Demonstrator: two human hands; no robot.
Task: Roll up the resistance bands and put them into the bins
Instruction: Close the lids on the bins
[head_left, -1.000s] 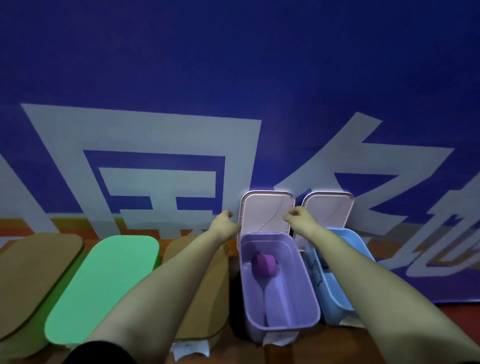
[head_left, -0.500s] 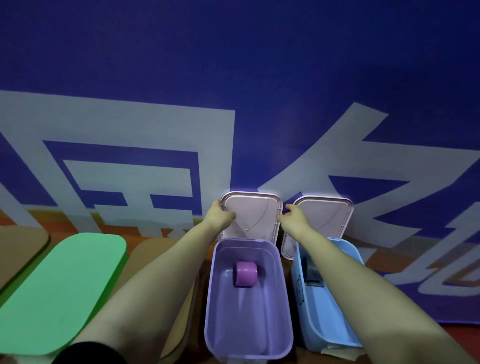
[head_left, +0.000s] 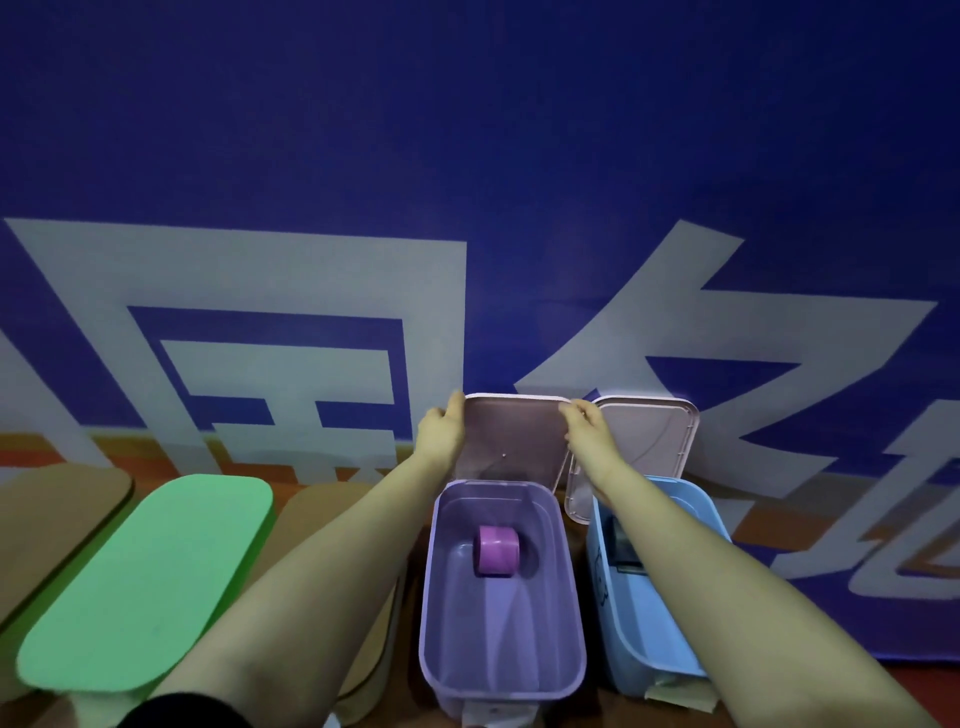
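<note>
Both arms are bare along the whole forearm, and the left hand (head_left: 441, 431) and the right hand (head_left: 584, 428) are bare as well. On the left arm a black sleeve (head_left: 182, 712) covers the part nearest the camera, ending about the elbow in a plain, soft, rounded edge. The right arm shows bare to the frame's edge.

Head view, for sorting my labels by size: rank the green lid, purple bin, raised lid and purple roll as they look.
1. green lid
2. purple bin, close behind
3. raised lid
4. purple roll
</note>
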